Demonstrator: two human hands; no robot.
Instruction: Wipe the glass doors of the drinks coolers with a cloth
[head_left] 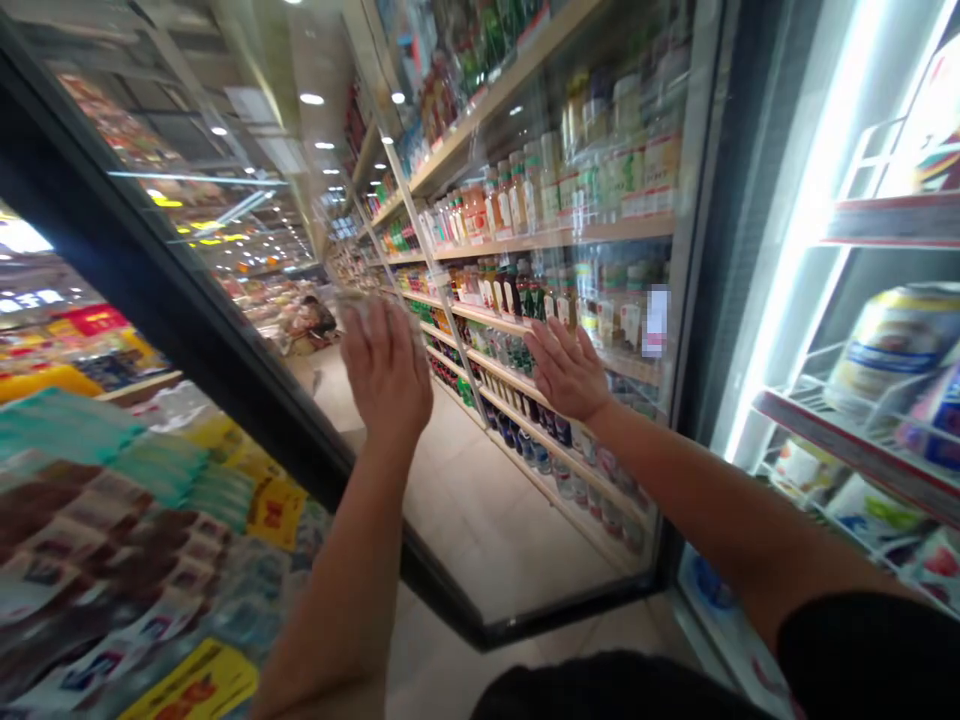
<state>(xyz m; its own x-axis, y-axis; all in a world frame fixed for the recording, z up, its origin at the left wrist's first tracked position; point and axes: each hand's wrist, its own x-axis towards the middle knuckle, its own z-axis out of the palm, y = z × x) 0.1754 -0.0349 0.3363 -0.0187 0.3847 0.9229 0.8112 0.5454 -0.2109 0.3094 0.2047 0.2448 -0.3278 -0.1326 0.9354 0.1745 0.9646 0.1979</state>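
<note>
A black-framed glass door (525,632) of a lit fridge stands open in front of me. My left hand (390,365) presses a pale cloth (358,297) against the glass near the middle of the pane. Only the cloth's edge shows above and beside the fingers; the palm hides the remainder. To the right, my right hand (568,368) lies on the same pane with its fingers stretched out and nothing in it. A small, blurred-out label (656,322) sits on the glass by the hinge side.
Lit fridge shelves (862,440) with cans (900,345) and packets are close on my right. Packaged goods (112,540) with yellow price signs (191,685) fill a display at the lower left. Beyond the glass, bottle shelves (517,245) line the aisle floor (480,510).
</note>
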